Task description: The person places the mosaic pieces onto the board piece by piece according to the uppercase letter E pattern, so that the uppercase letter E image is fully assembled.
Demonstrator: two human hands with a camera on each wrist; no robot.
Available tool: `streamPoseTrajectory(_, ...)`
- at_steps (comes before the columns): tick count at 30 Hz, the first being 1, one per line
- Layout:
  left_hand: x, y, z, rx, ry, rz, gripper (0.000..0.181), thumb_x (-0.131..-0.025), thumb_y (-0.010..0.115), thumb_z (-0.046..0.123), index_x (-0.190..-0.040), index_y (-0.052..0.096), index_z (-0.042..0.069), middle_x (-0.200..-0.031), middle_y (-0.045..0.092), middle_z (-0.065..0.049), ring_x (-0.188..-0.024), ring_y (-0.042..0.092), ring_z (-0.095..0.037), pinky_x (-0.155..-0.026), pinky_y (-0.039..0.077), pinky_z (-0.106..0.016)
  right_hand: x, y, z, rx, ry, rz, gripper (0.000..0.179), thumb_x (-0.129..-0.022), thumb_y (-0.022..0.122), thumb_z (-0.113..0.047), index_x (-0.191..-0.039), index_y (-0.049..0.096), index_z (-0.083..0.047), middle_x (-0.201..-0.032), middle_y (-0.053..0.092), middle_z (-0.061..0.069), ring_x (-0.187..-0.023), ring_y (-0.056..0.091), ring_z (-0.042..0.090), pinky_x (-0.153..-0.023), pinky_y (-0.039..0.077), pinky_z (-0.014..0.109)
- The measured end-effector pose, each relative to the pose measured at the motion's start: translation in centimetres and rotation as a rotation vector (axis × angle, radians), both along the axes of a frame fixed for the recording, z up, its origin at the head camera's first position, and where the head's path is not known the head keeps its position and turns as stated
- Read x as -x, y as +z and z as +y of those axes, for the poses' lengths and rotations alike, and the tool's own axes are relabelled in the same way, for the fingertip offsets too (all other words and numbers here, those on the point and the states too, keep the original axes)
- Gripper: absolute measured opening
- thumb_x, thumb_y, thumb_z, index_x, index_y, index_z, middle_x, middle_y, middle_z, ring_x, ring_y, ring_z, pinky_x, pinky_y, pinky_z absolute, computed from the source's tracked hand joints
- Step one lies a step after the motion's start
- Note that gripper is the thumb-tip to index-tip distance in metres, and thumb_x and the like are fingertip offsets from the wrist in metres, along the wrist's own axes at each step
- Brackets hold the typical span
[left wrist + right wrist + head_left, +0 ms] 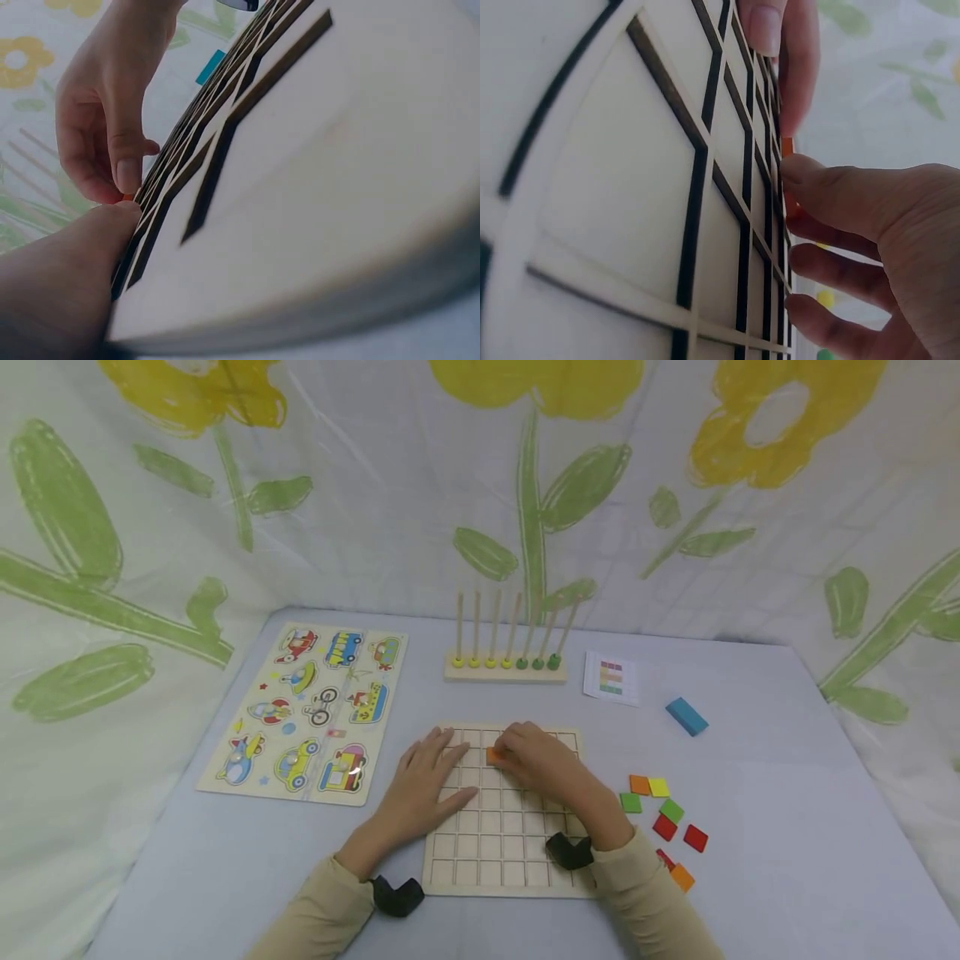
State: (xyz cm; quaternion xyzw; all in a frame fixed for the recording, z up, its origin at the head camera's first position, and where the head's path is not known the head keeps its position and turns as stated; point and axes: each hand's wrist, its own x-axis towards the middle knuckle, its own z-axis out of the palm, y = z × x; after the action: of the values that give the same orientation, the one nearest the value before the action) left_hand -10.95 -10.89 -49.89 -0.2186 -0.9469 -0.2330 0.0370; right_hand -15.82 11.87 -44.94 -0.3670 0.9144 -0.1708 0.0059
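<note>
A wooden grid board (491,846) with square cells lies on the table before me. My left hand (420,789) rests on its left side, fingers spread and fairly straight. Thumb and fingertips of my right hand (543,764) pinch an orange square tile (492,757) at the board's upper middle. In the right wrist view the right hand (922,240) holds its thumb at the orange tile (788,148), the other fingers bent below. The left wrist view has the left thumb (67,251) close to the right fingertips; most of the tile is hidden there.
Loose red, green, yellow and orange tiles (696,838) lie right of the board. Behind them is a blue block (686,717). A pegged bead stand (506,672) and a pattern card (611,677) stand farther back. At left lies a vehicle puzzle board (300,718).
</note>
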Motion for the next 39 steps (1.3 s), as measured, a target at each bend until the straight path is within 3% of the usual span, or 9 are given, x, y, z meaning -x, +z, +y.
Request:
streamPoseTrajectory(15,-0.3,0.0,0.3,0.012,0.028,-0.014,0.064,-0.093,0.05,0.053,-0.147,0.039,0.02,-0.157,0.026,-0.008,-0.148,0.011,-0.025,-0.117,0.015,-0.052,0.0,-0.4,-0.4,0.009,0.028,0.072,0.014,-0.092,0.065,-0.022,-0.102,0.067,-0.013,-0.098,0.065,-0.003,-0.091,0.059,0.013,-0.08,0.052,0.027)
streamPoseTrajectory(28,-0.2,0.2,0.2,-0.001,0.048,-0.012,0.061,-0.092,0.051,0.053,-0.145,0.042,0.022,-0.156,0.027,-0.009,-0.147,0.013,-0.03,-0.114,0.02,-0.055,-0.1,0.1,-0.5,-0.039,0.033,0.092,0.015,-0.091,0.066,-0.022,-0.102,0.068,-0.012,-0.099,0.064,-0.002,-0.091,0.059,0.014,-0.08,0.052,0.027)
streamPoseTrajectory(33,-0.1,0.4,0.1,0.0,0.044,-0.01,0.061,-0.092,0.052,0.051,-0.144,0.043,0.021,-0.156,0.027,-0.01,-0.147,0.014,-0.03,-0.114,0.019,-0.054,-0.6,1.2,1.3,-0.1,-0.036,0.056,0.017,-0.092,0.063,-0.023,-0.106,0.069,-0.014,-0.107,0.064,-0.003,-0.101,0.058,0.015,-0.087,0.052,0.029)
streamPoseTrajectory(39,-0.2,0.2,0.1,0.007,0.04,-0.032,0.06,-0.094,0.048,0.051,-0.146,0.041,0.021,-0.158,0.023,-0.009,-0.147,0.012,-0.027,-0.116,0.016,-0.052,-2.1,3.0,6.2,-0.075,-0.183,-0.015,0.027,-0.088,0.07,-0.024,-0.112,0.065,-0.012,-0.109,0.063,0.0,-0.101,0.06,0.018,-0.085,0.053,0.035)
